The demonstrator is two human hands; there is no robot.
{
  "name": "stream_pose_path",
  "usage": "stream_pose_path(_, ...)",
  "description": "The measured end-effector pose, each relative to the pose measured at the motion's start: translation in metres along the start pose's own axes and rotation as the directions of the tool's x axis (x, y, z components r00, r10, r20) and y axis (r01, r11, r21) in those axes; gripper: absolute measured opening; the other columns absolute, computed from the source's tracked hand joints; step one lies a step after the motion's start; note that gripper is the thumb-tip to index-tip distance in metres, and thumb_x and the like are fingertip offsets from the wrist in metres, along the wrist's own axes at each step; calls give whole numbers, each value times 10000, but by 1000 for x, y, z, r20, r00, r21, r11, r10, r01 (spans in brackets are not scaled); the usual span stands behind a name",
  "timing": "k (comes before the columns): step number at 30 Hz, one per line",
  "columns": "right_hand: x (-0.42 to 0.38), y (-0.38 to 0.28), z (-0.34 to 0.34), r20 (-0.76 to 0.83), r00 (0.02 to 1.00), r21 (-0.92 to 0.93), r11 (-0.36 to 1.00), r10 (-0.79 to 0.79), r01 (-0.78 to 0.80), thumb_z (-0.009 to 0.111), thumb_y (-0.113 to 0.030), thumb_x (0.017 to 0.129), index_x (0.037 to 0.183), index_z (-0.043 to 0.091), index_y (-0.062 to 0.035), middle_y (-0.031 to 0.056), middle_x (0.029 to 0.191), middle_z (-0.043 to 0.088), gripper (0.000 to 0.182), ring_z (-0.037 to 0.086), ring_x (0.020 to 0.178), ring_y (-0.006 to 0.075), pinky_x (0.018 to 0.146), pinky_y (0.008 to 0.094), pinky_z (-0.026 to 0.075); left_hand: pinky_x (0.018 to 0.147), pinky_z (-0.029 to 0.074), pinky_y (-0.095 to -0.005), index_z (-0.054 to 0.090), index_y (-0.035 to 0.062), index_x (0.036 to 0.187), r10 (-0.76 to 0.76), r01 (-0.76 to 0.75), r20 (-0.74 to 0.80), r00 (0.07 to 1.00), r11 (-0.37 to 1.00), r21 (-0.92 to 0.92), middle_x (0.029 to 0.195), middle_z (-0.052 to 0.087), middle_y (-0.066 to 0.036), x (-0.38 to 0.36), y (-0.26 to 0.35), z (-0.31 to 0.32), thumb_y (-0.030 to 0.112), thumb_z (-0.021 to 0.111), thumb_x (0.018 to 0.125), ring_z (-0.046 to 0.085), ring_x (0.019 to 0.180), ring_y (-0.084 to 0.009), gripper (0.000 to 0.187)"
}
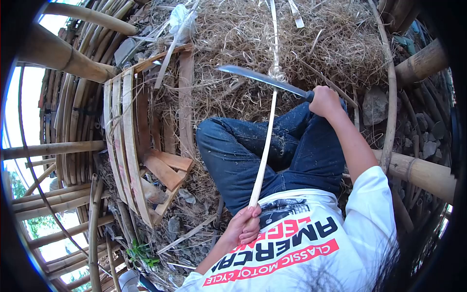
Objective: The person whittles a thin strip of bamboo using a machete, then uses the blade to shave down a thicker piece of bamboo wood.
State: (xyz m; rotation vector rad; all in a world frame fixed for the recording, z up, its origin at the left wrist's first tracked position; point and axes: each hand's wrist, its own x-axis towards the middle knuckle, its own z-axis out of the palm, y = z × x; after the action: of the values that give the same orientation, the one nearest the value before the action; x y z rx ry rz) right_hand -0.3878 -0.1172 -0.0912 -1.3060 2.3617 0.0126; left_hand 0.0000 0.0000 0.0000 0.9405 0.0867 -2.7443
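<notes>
My left hand (244,225) is closed round the near end of a long, pale bamboo strip (266,153), close against my shirt. From there the strip runs forward over my crossed legs and out across the shavings. My right hand (325,101) grips the dark handle of a machete (265,78), above my right knee. Its long blade points left and crosses over the strip in this view. Curled shavings (276,74) bunch up on the strip right at the blade.
Fibrous shavings (335,44) cover the ground ahead. On the left lies a slatted wooden crate (129,141) with wood blocks (165,170) inside. Thick bamboo poles (73,58) stand at left, and another pole (418,175) runs at right beside rocks (375,106). A plastic bag (182,22) lies at the top.
</notes>
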Motion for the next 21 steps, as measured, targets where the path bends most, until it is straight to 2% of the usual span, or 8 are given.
stream_pose_path(3, 3, 0, 1, -61, 997, -66, 997, -42, 38, 635, -150, 709, 934, 687, 2, 230, 976, 689, 277, 682, 936, 379, 835, 449, 551, 266, 263, -195, 401, 96, 926, -14, 12, -37, 999, 998, -55, 475, 295, 38, 1, -1, 2, 287, 334, 1067, 267, 301, -54, 246)
stream_pose_path(6, 1, -9, 19, -134, 991, 36, 999, -3, 8, 639, -147, 695, 927, 696, 5, 249, 964, 688, 283, 683, 923, 388, 841, 445, 552, 265, 260, -198, 403, 95, 926, 0, -1, -29, 1000, 999, -49, 473, 295, 38, 6, 6, 3, 278, 328, 1068, 259, 298, -60, 244)
stream_pose_path(10, -20, -21, 21, -112, 993, 97, 995, 40, -29, 667, -167, 702, 872, 701, -11, 223, 907, 699, 233, 689, 879, 379, 800, 450, 562, 261, 277, -204, 413, 94, 936, -19, 27, 60, 998, 990, -138, 469, 300, 38, 13, 7, -8, 282, 317, 1070, 274, 291, -64, 250)
stream_pose_path(12, -26, -26, 22, -104, 994, 120, 992, 42, -29, 663, -168, 710, 865, 700, -9, 222, 900, 699, 225, 689, 874, 379, 797, 450, 562, 267, 299, -203, 418, 87, 946, -31, 74, 149, 988, 954, -291, 472, 308, 33, 13, 6, -16, 266, 332, 1068, 296, 299, -65, 234)
stream_pose_path(13, -30, -27, 22, -99, 995, 133, 991, 30, -17, 665, -182, 718, 862, 696, -4, 228, 897, 696, 232, 688, 871, 381, 794, 454, 560, 267, 299, -203, 418, 87, 946, -31, 74, 152, 988, 956, -285, 472, 308, 33, 12, 4, -20, 266, 332, 1068, 296, 299, -65, 234)
stream_pose_path(16, -41, -32, 34, -135, 991, 155, 988, 22, -1, 670, -216, 733, 858, 689, 7, 240, 892, 690, 256, 685, 866, 387, 795, 463, 556, 296, 334, -197, 409, 73, 972, -14, 153, 296, 955, 880, -451, 498, 332, 16, 12, 3, -29, 243, 401, 1052, 350, 342, -66, 188)
stream_pose_path(19, -69, -40, 44, -177, 984, 217, 975, -15, 54, 678, -260, 743, 846, 677, 23, 259, 886, 682, 301, 678, 863, 403, 799, 481, 550, 299, 337, -201, 400, 69, 982, -24, 213, 342, 940, 822, -528, 513, 335, 10, 14, 6, -31, 241, 407, 1049, 360, 354, -70, 184)
stream_pose_path(21, -94, -46, 53, -187, 981, 255, 962, -51, 99, 676, -271, 741, 839, 680, -2, 251, 850, 682, 286, 675, 837, 412, 790, 487, 549, 301, 327, -200, 385, 62, 988, -9, 235, 399, 917, 821, -520, 529, 324, 6, 18, 6, -34, 244, 423, 1041, 343, 370, -71, 193)
